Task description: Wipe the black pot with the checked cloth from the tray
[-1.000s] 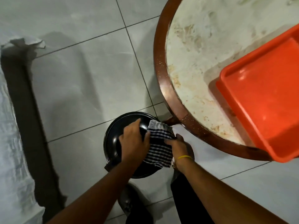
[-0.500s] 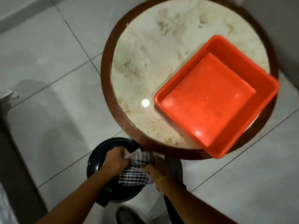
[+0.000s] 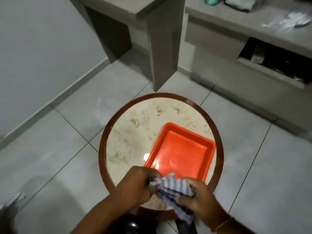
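Both hands hold the checked cloth bunched between them, above the near edge of the round table. My left hand grips its left end and my right hand grips its right side, with a loose corner hanging down. The red tray sits empty on the table just beyond my hands. The black pot shows only as a dark shape at the bottom edge, mostly hidden under my left forearm.
The round marble-topped table has a brown wooden rim. Grey cabinets and a counter leg stand behind it on the tiled floor. An open shelf is at the right.
The view has tilted up from the floor to the table. Both hands have lifted the cloth off the pot and now hold it over the table's near edge by the tray.
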Demonstrator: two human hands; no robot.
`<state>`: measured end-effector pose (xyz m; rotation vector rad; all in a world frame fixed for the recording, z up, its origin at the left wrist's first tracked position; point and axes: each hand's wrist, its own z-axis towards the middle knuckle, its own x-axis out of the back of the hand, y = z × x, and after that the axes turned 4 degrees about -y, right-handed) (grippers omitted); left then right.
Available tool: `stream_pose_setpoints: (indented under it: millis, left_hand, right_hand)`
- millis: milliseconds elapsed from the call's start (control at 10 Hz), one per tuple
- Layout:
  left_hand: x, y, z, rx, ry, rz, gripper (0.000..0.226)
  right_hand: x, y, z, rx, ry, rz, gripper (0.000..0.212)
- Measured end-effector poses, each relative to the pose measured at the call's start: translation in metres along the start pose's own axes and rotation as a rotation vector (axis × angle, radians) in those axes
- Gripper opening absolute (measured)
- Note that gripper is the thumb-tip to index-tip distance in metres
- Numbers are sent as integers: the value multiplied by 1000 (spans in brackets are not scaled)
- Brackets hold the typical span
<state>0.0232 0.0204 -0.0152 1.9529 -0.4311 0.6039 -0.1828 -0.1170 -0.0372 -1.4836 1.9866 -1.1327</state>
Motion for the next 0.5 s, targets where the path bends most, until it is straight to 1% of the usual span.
stream_pose_setpoints:
  millis: [100, 200, 300, 400, 500]
  left_hand:
    - [19, 23, 29, -101, 149, 84, 15]
    - [12, 16, 47, -143, 213, 207, 32]
    - [-18, -5, 52, -121, 103, 373, 40]
    - [-57, -31, 43, 49, -221, 633, 56]
    - [-71, -41, 35, 149, -224, 605, 61]
  right_hand:
    - [29, -21, 9, 209, 181, -188, 27]
    - [33, -16, 19, 388, 380, -532, 32]
    - [19, 19, 33, 306, 252, -794, 41]
    - [4, 56, 41, 45, -110, -1034, 46]
    - [-7, 57, 44, 19, -95, -1007, 55]
